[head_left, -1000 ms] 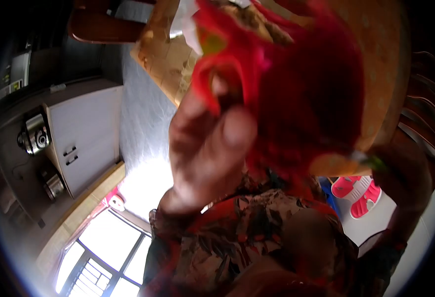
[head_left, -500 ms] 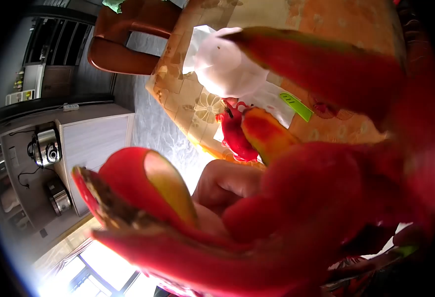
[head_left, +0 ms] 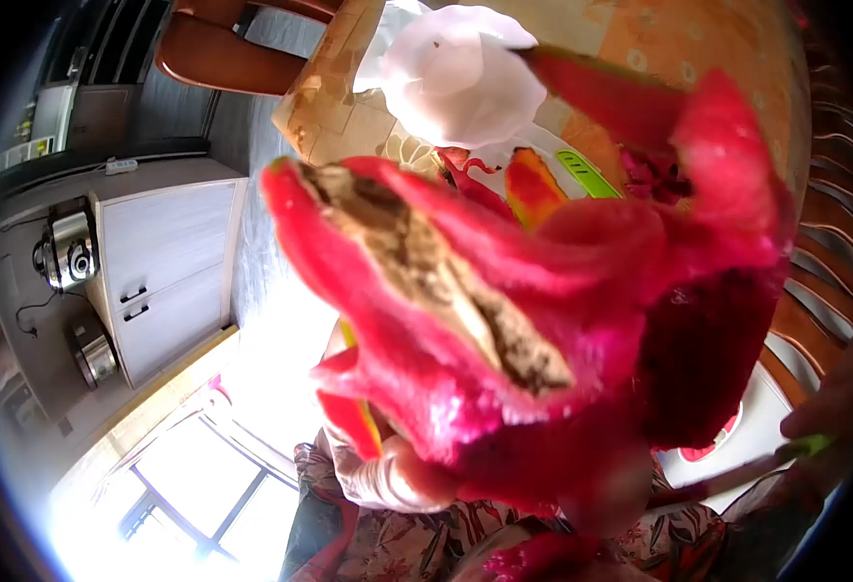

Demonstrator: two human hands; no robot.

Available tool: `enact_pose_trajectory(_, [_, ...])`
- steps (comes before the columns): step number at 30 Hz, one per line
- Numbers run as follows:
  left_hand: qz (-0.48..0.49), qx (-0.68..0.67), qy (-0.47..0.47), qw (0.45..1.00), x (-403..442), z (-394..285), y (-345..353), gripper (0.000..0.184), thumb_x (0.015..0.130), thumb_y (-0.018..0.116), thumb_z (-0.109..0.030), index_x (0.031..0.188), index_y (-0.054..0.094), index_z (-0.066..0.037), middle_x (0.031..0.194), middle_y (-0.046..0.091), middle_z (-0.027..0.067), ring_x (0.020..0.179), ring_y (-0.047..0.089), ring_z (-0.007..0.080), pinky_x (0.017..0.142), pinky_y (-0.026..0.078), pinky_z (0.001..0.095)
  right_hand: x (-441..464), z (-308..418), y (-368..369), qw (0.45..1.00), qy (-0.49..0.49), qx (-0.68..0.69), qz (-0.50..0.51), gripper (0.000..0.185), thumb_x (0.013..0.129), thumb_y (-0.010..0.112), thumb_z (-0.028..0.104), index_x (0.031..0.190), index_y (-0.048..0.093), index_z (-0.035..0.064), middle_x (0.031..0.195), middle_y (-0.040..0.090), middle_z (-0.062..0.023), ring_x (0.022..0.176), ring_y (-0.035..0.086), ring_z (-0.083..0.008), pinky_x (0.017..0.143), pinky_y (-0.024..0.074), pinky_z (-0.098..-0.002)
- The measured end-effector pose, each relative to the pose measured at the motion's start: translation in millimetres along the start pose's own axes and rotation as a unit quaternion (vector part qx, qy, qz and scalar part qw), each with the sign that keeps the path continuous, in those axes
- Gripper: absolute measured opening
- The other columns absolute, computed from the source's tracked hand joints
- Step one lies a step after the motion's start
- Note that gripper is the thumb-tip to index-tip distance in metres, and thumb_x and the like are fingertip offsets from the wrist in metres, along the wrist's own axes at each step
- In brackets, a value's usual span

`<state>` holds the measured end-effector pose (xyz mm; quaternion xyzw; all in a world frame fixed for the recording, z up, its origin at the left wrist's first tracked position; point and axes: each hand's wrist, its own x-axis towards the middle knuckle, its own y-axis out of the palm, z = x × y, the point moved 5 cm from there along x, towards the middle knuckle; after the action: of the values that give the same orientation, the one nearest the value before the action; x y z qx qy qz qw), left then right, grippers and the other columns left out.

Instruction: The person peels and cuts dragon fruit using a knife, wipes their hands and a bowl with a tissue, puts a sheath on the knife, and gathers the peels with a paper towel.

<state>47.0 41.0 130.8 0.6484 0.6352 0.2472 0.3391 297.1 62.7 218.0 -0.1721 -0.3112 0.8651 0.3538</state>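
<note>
A large red dragon fruit (head_left: pixel 407 359) fills the middle of the head view, close to the camera. Its brown, dried stem end faces me, and dark magenta flesh (head_left: pixel 703 359) shows on its right side. My left hand (head_left: pixel 397 477) is closed round the fruit from below, its fingers partly hidden by the skin. At the dim right edge, my right hand (head_left: pixel 838 398) is closed on a narrow knife (head_left: pixel 717 482) with a bit of green at its handle. The blade points left, below the fruit.
On the patterned tablecloth are a white scalloped bowl (head_left: pixel 460 82), a lime-green slotted piece (head_left: pixel 588 175) and red-and-yellow peel (head_left: pixel 533 186). A slatted wooden chair (head_left: pixel 824 223) stands right. A white container (head_left: pixel 737 436) with red bits sits below it. A brown chair (head_left: pixel 232 58) is upper left.
The dragon fruit has turned, bringing its brown stem end and cut flesh into plain view. My left hand now shows lower down. The bowl and table sit higher in view.
</note>
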Motion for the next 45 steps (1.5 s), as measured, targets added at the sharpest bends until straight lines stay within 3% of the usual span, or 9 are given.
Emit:
enact_pose_trajectory(6, [-0.042, -0.017, 0.011, 0.999, -1.3, 1.8, -19.2, 0.038, 0.084, 0.058, -0.006, 0.122, 0.049, -0.006, 0.123, 0.051, 0.0128, 0.116, 0.047, 0.0239, 0.102, 0.033, 0.0405, 3.1, -38.4, -2.1, 0.990, 0.099, 0.101, 0.001, 0.037, 0.079, 0.057, 0.018, 0.104, 0.053, -0.0085, 0.056, 0.051, -0.0069, 0.041, 0.044, -0.0072, 0.036, 0.0313, -0.0194])
enact_pose_trajectory(9, [0.000, -0.005, 0.021, 1.000, 2.3, 5.3, -39.0, 0.037, 0.086, 0.058, -0.010, 0.121, 0.050, -0.006, 0.122, 0.052, 0.0135, 0.115, 0.049, 0.0250, 0.100, 0.036, 0.0426, 15.1, -50.3, 3.8, 0.959, 0.196, 0.202, 0.012, 0.038, 0.079, 0.057, 0.019, 0.104, 0.053, -0.0090, 0.056, 0.050, -0.0067, 0.040, 0.043, -0.0068, 0.035, 0.0303, -0.0190])
enact_pose_trajectory(15, [-0.061, -0.025, 0.002, 0.998, 4.2, 16.0, -55.0, 0.031, 0.087, 0.056, -0.012, 0.117, 0.053, -0.005, 0.120, 0.054, 0.0121, 0.114, 0.049, 0.0257, 0.101, 0.037, 0.0411, 9.5, -68.2, 39.3, 0.868, 0.351, 0.351, 0.026, 0.033, 0.081, 0.051, 0.003, 0.113, 0.052, -0.0056, 0.061, 0.054, -0.0046, 0.039, 0.037, -0.0033, 0.036, 0.0287, -0.0193])
enact_pose_trajectory(20, [-0.114, 0.016, 0.007, 0.993, 2.5, 19.6, -69.7, 0.025, 0.086, 0.058, -0.007, 0.111, 0.055, -0.003, 0.110, 0.059, 0.0094, 0.103, 0.055, 0.0184, 0.092, 0.044, 0.0325, 15.4, -66.8, 48.2, 0.913, 0.338, 0.228, 0.033, 0.031, 0.084, 0.049, 0.007, 0.114, 0.051, -0.0027, 0.060, 0.051, -0.0030, 0.042, 0.038, -0.0036, 0.039, 0.0295, -0.0184])
enact_pose_trajectory(25, [-0.108, 0.119, 0.043, 0.986, 6.8, 11.2, -67.7, 0.019, 0.085, 0.059, -0.005, 0.104, 0.057, -0.003, 0.097, 0.061, 0.0052, 0.085, 0.057, 0.0099, 0.079, 0.046, 0.0243, 25.4, -74.8, 47.5, 0.967, 0.218, 0.124, 0.052, 0.033, 0.085, 0.051, 0.007, 0.118, 0.052, 0.0013, 0.062, 0.053, -0.0022, 0.052, 0.047, -0.0036, 0.047, 0.0362, -0.0176])
enact_pose_trajectory(28, [-0.136, 0.146, 0.037, 0.979, 3.3, 6.2, -71.5, 0.017, 0.085, 0.059, -0.005, 0.101, 0.058, -0.002, 0.093, 0.062, 0.0048, 0.081, 0.057, 0.0097, 0.078, 0.047, 0.0242, 29.3, -76.6, 47.8, 0.948, 0.265, 0.147, 0.093, 0.032, 0.086, 0.051, 0.009, 0.118, 0.052, 0.0027, 0.061, 0.053, -0.0013, 0.049, 0.045, -0.0028, 0.044, 0.0352, -0.0179])
enact_pose_trajectory(33, [-0.209, 0.147, 0.055, 0.965, -5.7, -7.1, -87.8, 0.016, 0.085, 0.058, -0.006, 0.100, 0.059, -0.002, 0.093, 0.063, 0.0072, 0.084, 0.059, 0.0139, 0.078, 0.050, 0.0287, 10.7, -104.1, 74.4, 0.886, 0.383, 0.255, 0.051, 0.027, 0.087, 0.051, 0.012, 0.113, 0.054, 0.0047, 0.059, 0.051, 0.0013, 0.043, 0.040, -0.0009, 0.039, 0.0322, -0.0176])
enact_pose_trajectory(42, [-0.208, 0.151, 0.062, 0.964, -12.2, -16.7, -104.0, 0.016, 0.086, 0.057, -0.007, 0.101, 0.059, -0.001, 0.096, 0.062, 0.0102, 0.088, 0.060, 0.0169, 0.079, 0.051, 0.0301, -12.3, -125.0, 125.2, 0.859, 0.393, 0.327, 0.028, 0.017, 0.089, 0.049, 0.015, 0.099, 0.056, 0.0040, 0.058, 0.048, 0.0032, 0.041, 0.038, -0.0017, 0.037, 0.0293, -0.0176])
enact_pose_trajectory(45, [-0.202, 0.144, 0.053, 0.967, -4.8, -6.0, -98.0, 0.015, 0.085, 0.059, -0.007, 0.099, 0.060, 0.000, 0.095, 0.062, 0.0102, 0.087, 0.060, 0.0165, 0.078, 0.051, 0.0290, -6.9, -118.5, 133.6, 0.853, 0.362, 0.376, 0.017, 0.021, 0.091, 0.047, 0.017, 0.104, 0.055, 0.0026, 0.058, 0.046, 0.0032, 0.042, 0.038, -0.0020, 0.037, 0.0287, -0.0185])
